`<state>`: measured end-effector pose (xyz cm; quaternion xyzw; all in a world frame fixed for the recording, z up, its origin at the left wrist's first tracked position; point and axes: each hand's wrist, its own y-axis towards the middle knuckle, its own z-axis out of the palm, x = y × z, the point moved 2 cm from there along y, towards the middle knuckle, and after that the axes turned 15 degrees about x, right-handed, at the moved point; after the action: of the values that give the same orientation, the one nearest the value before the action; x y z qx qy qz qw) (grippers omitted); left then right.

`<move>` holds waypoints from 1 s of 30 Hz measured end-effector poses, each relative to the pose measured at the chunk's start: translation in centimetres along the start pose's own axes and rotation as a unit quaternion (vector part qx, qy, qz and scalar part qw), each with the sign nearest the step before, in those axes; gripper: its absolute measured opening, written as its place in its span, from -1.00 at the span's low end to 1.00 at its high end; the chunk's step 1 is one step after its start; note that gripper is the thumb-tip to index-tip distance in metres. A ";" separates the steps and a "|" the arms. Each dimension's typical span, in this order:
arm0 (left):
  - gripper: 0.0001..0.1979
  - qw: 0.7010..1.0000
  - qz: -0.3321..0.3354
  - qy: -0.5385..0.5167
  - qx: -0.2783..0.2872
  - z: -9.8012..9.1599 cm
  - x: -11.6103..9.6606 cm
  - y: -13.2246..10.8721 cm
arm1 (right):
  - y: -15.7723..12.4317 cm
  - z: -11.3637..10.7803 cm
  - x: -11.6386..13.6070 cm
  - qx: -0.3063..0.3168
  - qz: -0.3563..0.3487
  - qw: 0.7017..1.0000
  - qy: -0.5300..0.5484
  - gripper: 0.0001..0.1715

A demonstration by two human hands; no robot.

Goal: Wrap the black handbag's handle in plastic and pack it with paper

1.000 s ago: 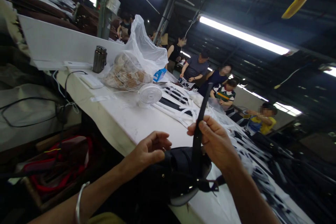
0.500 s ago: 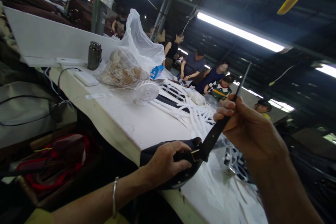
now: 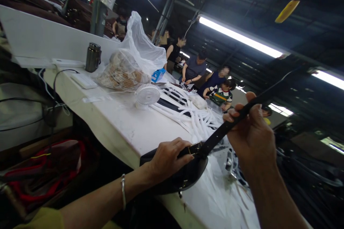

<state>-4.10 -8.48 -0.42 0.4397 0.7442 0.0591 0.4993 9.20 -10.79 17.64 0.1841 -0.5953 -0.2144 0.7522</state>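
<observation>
A black bag (image 3: 174, 180) with metal fittings lies at the near edge of the white table. My left hand (image 3: 170, 157) is closed at the top of the bag, its thumb and fingers beside a gold-coloured buckle (image 3: 195, 148). From the buckle a black strap (image 3: 217, 136) with punched holes runs up to the right. My right hand (image 3: 249, 128) is closed on this strap, holding it raised and taut above the table. Beyond the hand the strap's far part stretches toward the upper right against the dark background.
On the table (image 3: 118, 123) stand a small white fan (image 3: 147, 94), a dark flask (image 3: 93, 57) and a clear plastic bag (image 3: 123, 69) of brown pieces. White strips (image 3: 199, 116) lie in a pile. Several people work farther back. A red-edged bag (image 3: 45, 171) sits below at left.
My right hand has turned, and the strap now shows its broad side and leans more to the right. The buckle has tilted upward beside my left hand, which keeps hold of the bag.
</observation>
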 end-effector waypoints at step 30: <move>-0.77 0.987 -0.009 -0.160 0.016 -2.3 1.3 -0.2 | -4.1 -1.4 -1.4 0.280 0.302 0.611 -0.677 -0.60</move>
<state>-6.21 -6.81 -0.28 0.4444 0.6598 -0.0284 0.6053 9.89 -13.41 13.99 -0.0018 -0.9880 0.1381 0.0697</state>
